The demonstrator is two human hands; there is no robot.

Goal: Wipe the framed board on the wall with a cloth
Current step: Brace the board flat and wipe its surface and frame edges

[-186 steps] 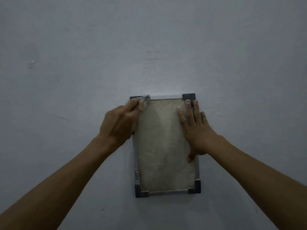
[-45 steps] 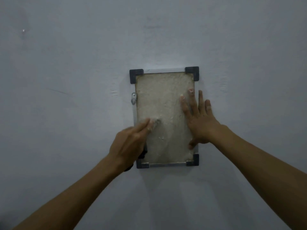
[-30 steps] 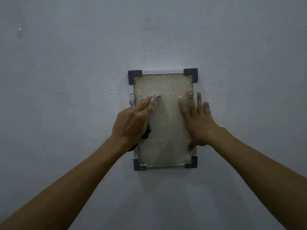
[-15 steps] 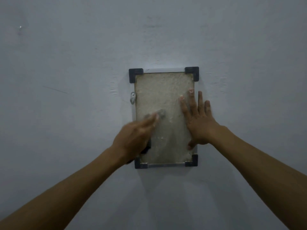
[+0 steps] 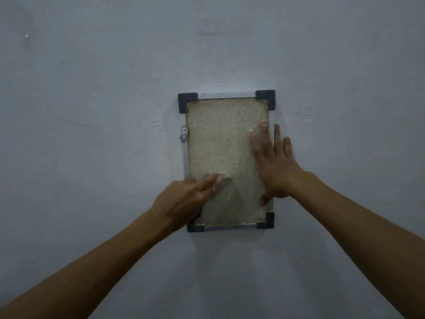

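The left hand reaches up from below with its fingers stretched nearly straight, pressing a small grey cloth flat against the lower left part of the framed board. The right hand lies open and flat, fingers spread, across the board's right edge, thumb low near the bottom right corner cap. No writing shows on the board. Above both sets of fingers the board's upper half is uncovered; bare wall surrounds the frame, with a small metal clip on its left edge, above the left fingers.

Left hand low, fingers extended; right hand flat, fingers spread upward
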